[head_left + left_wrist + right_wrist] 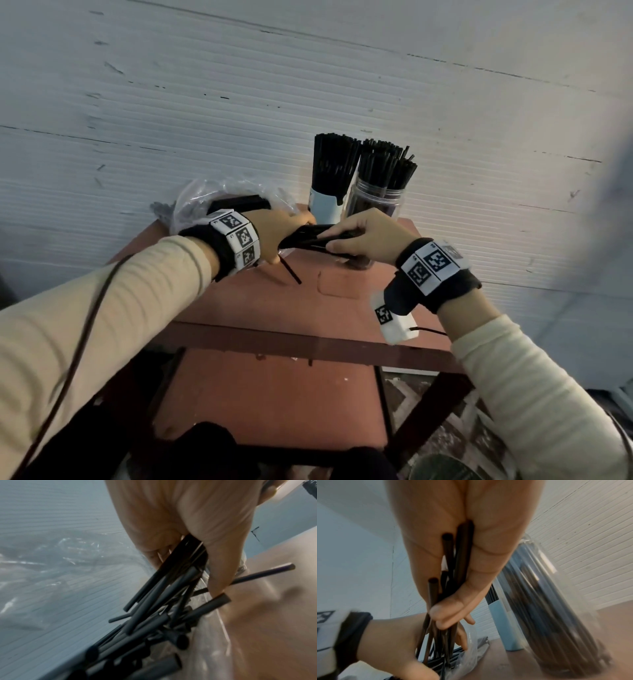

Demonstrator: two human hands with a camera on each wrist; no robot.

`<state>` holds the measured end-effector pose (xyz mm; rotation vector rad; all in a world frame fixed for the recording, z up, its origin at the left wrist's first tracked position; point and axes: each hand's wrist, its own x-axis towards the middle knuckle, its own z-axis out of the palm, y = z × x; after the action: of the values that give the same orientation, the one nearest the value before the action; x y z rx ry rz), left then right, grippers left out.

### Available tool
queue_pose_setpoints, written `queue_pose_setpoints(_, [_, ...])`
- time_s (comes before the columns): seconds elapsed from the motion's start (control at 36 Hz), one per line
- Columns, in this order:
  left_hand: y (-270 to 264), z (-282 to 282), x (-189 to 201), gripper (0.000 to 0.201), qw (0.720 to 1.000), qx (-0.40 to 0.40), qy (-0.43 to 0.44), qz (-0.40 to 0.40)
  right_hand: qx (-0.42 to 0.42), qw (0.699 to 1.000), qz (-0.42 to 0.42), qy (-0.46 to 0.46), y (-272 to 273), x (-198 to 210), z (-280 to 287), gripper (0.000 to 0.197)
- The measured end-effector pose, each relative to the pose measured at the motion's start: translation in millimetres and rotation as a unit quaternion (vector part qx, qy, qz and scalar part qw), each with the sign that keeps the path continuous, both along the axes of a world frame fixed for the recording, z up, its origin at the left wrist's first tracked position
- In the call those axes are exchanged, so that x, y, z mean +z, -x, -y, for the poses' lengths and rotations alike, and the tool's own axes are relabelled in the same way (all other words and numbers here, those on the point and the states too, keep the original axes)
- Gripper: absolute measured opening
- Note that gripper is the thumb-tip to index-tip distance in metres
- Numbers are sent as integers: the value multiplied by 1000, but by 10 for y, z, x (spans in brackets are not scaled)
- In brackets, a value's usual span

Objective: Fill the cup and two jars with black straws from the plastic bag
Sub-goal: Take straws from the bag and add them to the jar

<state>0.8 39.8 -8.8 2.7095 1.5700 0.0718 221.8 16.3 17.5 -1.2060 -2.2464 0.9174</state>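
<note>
While gripped by both hands, straw bundle (318,238) level, long axis left-right, before cup (325,202).

One cup (325,204), one jar (375,202) visible — one plastic bag (191,205), two hands.

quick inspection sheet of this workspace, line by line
surface: small red-brown table, a lower shelf under it
job's things: cup and clear jar at the back, both packed with upright black straws; plastic bag back left, straws inside; straw bundle held level above the table; second jar not made out
clutter: one loose straw on the table
grips: left hand and right hand each hold one end of the bundle
cables: dark cable along the left sleeve; a short one at the right wrist
surroundings: pale ribbed wall behind
</note>
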Motion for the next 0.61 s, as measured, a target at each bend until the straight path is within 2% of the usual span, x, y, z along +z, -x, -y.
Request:
queue_pose_setpoints(0.11, [17, -66, -102, 69, 1000, 5, 1, 26, -4, 1000, -15, 12, -53, -31, 22, 20])
queue_pose_setpoints(0.22, [-38, -65, -102, 20, 997, 19, -14, 70, 4, 998, -48, 28, -100, -51, 43, 20])
queue_pose_setpoints(0.28, [-84, -35, -63, 8, 996, 41, -7, 73, 3, 999, -49, 6, -123, -18, 59, 22])
queue_pose_setpoints(0.36, [-105, -64, -30, 21, 993, 59, 1, 99, -11, 997, -49, -59, -172, 85, 61, 27])
queue_pose_setpoints(0.44, [-120, -85, 21, 29, 991, 31, 13, 133, -19, 993, -56, -106, -248, 224, 77, 30])
queue_pose_setpoints(0.56, [-150, -45, 125, 8, 980, 43, 19, 195, -71, 975, -136, -160, -346, 460, 154, 30])
queue_pose_setpoints(0.61, [-178, -33, 174, 10, 966, 45, 5, 253, -92, 956, -194, -199, -366, 582, 201, 30])
